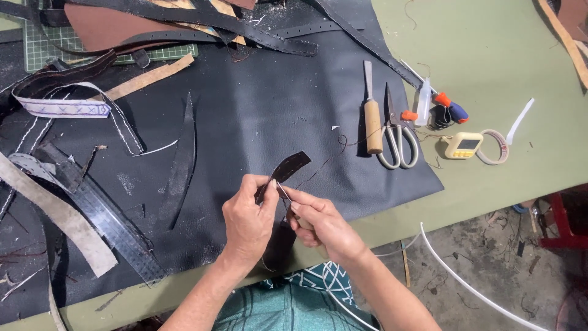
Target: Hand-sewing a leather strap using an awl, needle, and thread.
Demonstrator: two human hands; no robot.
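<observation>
While the left hand [248, 216] pinches a curved dark leather strip [288, 168], the right hand [318, 224] grips thread [331, 153].

I see lower end of dark curved leather strip [288, 168] hidden behind left hand [248, 220] and right hand [321, 224]. Thin thing pinched in right fingertips [293, 197] too small for me to tell. Both arms cut off by bottom edge. Big black leather sheet [257, 116] runs out past left edge. Tan leather strap [566, 40] cut off at right edge. Red frame [566, 224] on floor cut off too. Small yellow timer's [463, 146] screen too tiny to read.
</observation>
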